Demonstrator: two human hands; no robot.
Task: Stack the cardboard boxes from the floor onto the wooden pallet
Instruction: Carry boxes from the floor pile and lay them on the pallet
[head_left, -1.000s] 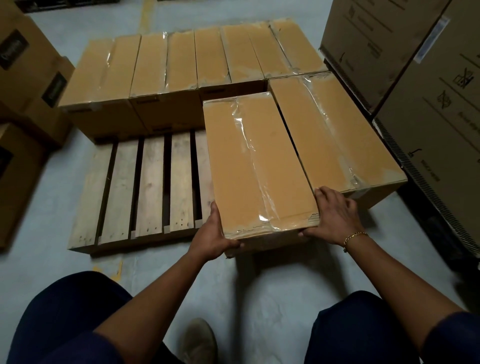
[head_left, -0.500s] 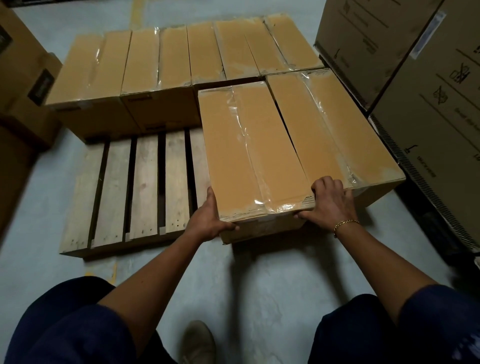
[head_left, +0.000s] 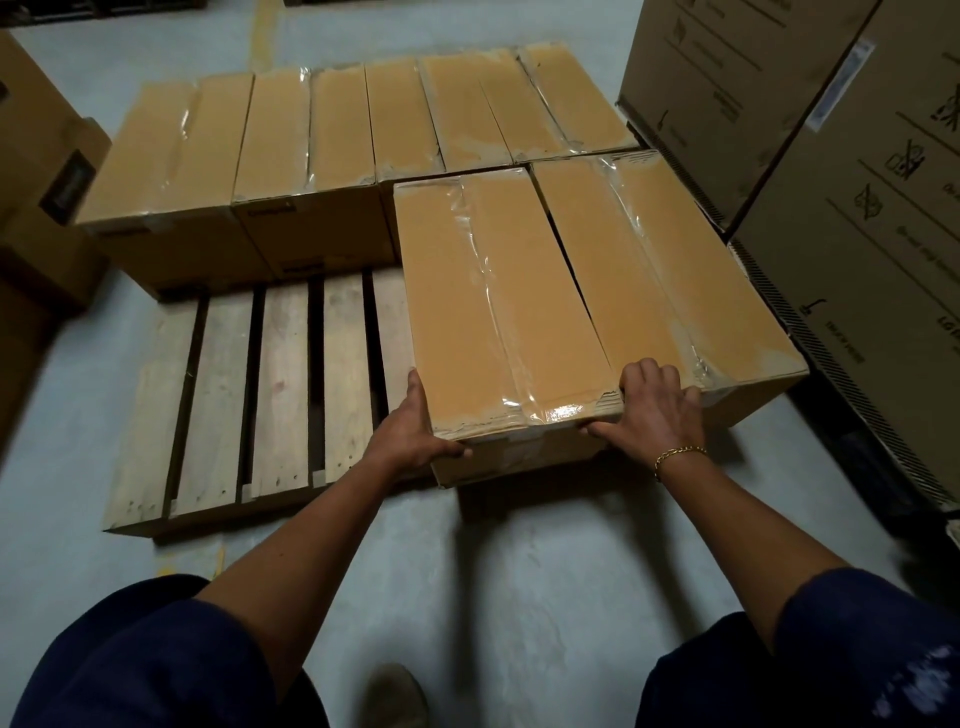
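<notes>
Honestly nothing legible here. The big cartons (head_left: 857, 270) on the right have crossed-out handling symbols (head_left: 906, 158) and lines of print, too blurry to read. Dark label (head_left: 67, 184) on the left carton (head_left: 36, 130), same deal.

Both hands on the near end of one taped cardboard box (head_left: 493, 312). Left hand (head_left: 415, 436) wraps the near-left corner, thumb on the near face. Right hand (head_left: 654, 410) has its fingers over the near-right top edge and thumb on the near face; gold bracelet (head_left: 678, 453) on that wrist. Box sits lengthwise on the wooden pallet (head_left: 280, 389), just beside a second box (head_left: 675, 270) on its right, with a thin gap between them. Far row of boxes (head_left: 311, 135) spans the pallet's far side. Bare slats at near left. Tall printed cartons (head_left: 857, 234) at right, more cartons (head_left: 41, 171) at far left. Grey concrete floor (head_left: 519, 571), one shoe (head_left: 395, 696) at the near edge.
</notes>
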